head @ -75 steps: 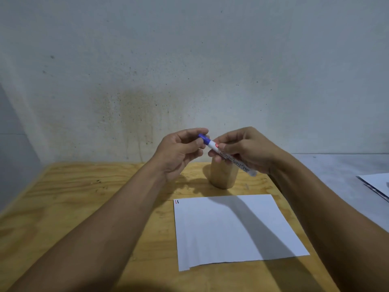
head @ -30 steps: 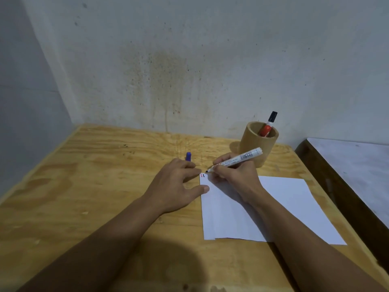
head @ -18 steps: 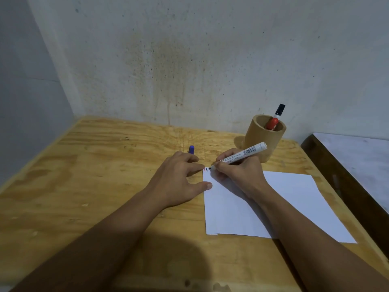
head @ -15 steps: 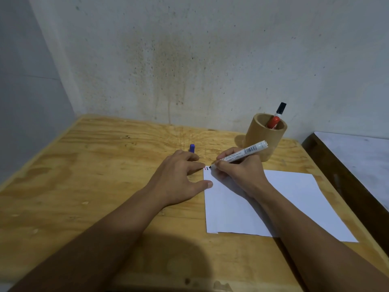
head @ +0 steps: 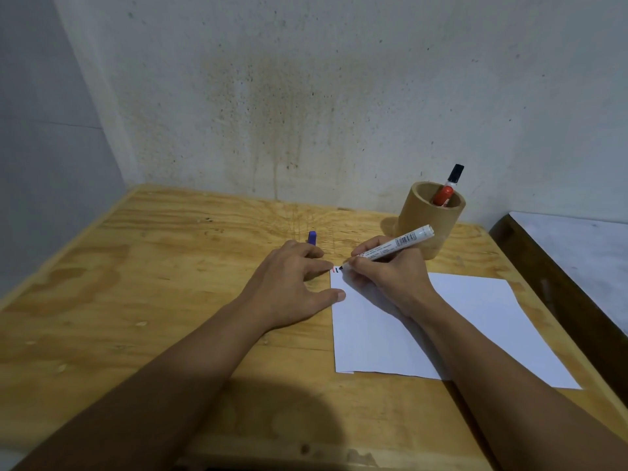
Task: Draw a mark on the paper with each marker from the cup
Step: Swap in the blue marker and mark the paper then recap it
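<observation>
Since half a second ago almost nothing has shifted: your right hand (head: 390, 277) still keeps its grip pinched on the white marker (head: 394, 245), tip at the paper's (head: 475, 321) top left corner beside small red and dark marks (head: 336, 270). Your left hand (head: 292, 287) stays flat, fingers spread, thumb on the paper's left edge, with the blue cap (head: 311, 237) poking out behind its fingers. The cup (head: 429, 222) stands on the wooden surface (head: 136, 300) just behind your right hand, holding a red marker (head: 443, 196) and a black-capped one (head: 454, 174).
</observation>
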Available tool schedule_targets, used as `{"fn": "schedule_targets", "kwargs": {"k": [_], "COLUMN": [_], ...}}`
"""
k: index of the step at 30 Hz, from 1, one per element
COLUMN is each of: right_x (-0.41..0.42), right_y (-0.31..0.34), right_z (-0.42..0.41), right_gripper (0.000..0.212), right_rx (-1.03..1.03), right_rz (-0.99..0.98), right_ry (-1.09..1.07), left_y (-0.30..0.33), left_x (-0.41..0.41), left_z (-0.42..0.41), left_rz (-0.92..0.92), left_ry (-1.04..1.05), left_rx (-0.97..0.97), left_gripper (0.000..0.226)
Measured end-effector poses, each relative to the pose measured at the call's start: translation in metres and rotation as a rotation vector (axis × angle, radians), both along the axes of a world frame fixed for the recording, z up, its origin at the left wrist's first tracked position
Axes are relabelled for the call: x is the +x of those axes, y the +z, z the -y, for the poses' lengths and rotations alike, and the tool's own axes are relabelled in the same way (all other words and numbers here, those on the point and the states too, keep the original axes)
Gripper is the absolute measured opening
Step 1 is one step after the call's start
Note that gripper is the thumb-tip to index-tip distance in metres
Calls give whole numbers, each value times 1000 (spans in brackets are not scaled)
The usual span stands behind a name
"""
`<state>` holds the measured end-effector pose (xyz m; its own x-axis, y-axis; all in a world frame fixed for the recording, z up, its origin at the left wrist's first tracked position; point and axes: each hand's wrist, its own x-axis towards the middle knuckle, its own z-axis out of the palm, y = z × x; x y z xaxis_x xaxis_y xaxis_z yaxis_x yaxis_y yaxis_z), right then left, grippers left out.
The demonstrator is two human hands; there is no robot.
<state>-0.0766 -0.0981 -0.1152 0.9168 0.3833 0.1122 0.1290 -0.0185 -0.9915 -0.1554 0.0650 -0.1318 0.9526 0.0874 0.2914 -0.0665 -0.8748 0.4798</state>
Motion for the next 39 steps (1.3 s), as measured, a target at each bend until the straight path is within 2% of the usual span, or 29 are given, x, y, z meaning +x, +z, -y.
{"fn": "schedule_targets", "kwargs": {"k": [5,12,25,28,33,36,39], "right_x": [1,7,9,9,13,12,12], "right_y": [0,-5,-7,-7,-6,-3,7], "right_z": [0,2,1,2,6,5,5], "right_gripper": [10,6,4,3,13,14,13], "right_rx": [-6,-125,-130,-58,87,89,243], "right_rz": [-7,115,116,97,35,13,-110], "right_ry": [9,-19,-1,-39,-76,-51,10], "left_y": [0,-1,-1,0,10,13,16], "left_x": [0,0,0,0,13,34,47], "left_z": [0,0,0,2,-4,-11,-12], "left_rz": [-2,2,11,4,168,74,13], "left_ry": [-2,-1,3,7,145,177,193], "left_rx": [14,18,35,1,-314,-261,-223], "left_gripper": [59,59,60,60,41,49,31]}}
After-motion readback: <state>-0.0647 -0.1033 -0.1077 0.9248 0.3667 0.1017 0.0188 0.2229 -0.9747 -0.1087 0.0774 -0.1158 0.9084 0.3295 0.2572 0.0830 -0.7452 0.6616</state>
